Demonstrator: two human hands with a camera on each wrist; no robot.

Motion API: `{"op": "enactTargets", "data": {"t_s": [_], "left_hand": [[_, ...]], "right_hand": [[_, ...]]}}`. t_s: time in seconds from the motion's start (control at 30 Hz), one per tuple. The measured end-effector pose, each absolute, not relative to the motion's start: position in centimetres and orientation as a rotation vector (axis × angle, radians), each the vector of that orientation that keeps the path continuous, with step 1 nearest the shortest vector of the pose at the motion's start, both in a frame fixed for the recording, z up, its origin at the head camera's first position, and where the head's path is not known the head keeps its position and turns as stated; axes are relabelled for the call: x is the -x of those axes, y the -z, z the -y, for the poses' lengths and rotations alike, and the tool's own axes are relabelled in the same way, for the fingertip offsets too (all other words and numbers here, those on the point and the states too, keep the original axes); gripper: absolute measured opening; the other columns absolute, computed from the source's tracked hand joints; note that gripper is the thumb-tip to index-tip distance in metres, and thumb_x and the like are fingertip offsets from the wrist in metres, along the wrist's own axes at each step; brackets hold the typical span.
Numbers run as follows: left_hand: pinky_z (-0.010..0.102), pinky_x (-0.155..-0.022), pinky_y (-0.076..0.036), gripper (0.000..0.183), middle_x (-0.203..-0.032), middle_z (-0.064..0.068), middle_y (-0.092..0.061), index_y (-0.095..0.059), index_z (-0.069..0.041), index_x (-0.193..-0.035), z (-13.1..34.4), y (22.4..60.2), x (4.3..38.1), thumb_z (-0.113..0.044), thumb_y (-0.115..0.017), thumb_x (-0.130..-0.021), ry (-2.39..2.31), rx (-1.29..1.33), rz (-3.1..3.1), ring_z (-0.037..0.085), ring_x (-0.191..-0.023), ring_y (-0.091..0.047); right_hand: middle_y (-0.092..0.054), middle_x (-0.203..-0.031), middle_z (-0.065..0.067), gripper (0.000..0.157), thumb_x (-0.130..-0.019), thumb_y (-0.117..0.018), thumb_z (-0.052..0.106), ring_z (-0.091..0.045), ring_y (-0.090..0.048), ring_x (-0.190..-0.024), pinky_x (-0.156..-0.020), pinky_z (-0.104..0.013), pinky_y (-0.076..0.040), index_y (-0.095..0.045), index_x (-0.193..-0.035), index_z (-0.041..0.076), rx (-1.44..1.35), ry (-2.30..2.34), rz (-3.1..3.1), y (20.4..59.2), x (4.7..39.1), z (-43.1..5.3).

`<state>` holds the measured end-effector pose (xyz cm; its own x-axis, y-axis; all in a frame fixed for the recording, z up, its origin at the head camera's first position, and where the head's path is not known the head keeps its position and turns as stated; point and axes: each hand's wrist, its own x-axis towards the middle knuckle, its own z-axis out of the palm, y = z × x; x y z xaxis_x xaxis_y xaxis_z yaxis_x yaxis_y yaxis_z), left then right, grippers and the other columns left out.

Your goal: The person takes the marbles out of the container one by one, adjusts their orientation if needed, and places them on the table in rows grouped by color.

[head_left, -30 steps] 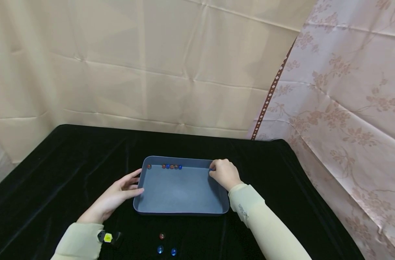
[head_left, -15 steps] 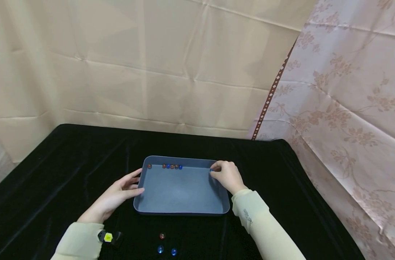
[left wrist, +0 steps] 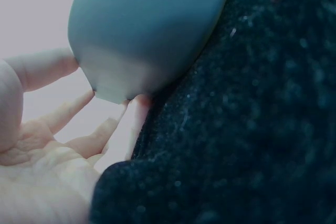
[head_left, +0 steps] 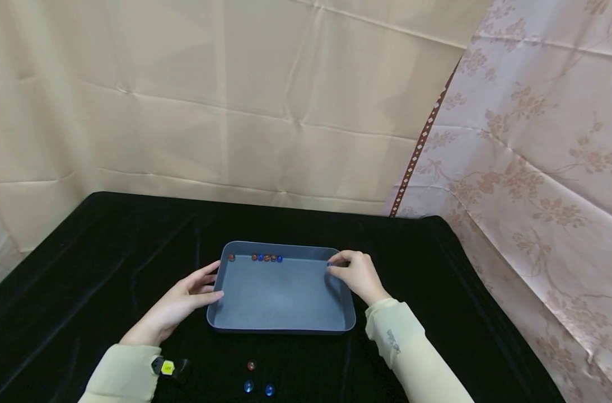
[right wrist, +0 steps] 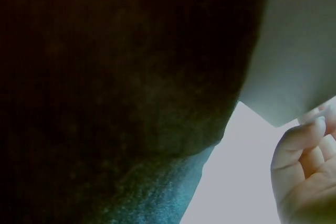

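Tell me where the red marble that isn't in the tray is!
In the head view, the red marble lies on the black cloth, low and left of centre, between the near edge of the tray and two blue marbles.

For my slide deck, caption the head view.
Left hand grips a rectangular tray; right hand pinches a blue marble.

black cloth-covered table [head_left: 134, 240] | blue-grey tray [head_left: 280, 299] | one reddish marble [head_left: 251, 365] | two blue marbles [head_left: 248, 386]

Ten marbles [head_left: 248, 386], one tray [head_left: 280, 296]
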<state>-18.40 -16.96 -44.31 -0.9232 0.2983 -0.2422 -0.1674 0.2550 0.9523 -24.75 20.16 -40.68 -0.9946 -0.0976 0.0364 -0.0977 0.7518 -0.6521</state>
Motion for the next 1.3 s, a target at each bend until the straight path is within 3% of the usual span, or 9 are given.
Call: {"op": "enactTargets", "data": {"t_s": [0.33,0.63,1.3], "left_hand": [[0.061,-0.108,-0.04,0.078,-0.155,0.029,-0.029,-0.017,-0.015,-0.159,17.0,44.3,18.4,-0.027,-0.061,-0.097,-1.722,-0.123,-2.151,0.043,-0.134,-0.045],[0.063,-0.108,-0.04,0.077,-0.155,0.03,-0.029,-0.016,-0.015,-0.16,17.0,44.3,18.4,-0.027,-0.061,-0.097,-1.707,-0.117,-2.163,0.044,-0.135,-0.044],[0.064,-0.108,-0.038,0.076,-0.155,0.029,-0.029,-0.017,-0.016,-0.159,16.9,44.2,18.3,-0.027,-0.06,-0.097,-1.71,-0.105,-2.159,0.043,-0.134,-0.045]], "right_hand": [[-0.074,-0.1,-0.004,0.013,-0.086,-0.075,0.017,-0.014,-0.06,-0.071,-0.062,-0.028,-0.053,-0.076,-0.098,0.011,-0.18,-1.239,2.881,40.1,24.0,-20.4],[-0.074,-0.096,-0.004,0.011,-0.087,-0.074,0.017,-0.02,-0.056,-0.061,-0.051,-0.026,-0.049,-0.075,-0.096,0.011,-0.197,-1.344,2.853,39.8,23.0,-20.1],[-0.073,-0.099,-0.006,0.014,-0.087,-0.074,0.018,-0.013,-0.052,-0.053,-0.048,-0.026,-0.047,-0.075,-0.098,0.01,-0.216,-1.448,2.842,39.2,21.1,-20.2]]}}
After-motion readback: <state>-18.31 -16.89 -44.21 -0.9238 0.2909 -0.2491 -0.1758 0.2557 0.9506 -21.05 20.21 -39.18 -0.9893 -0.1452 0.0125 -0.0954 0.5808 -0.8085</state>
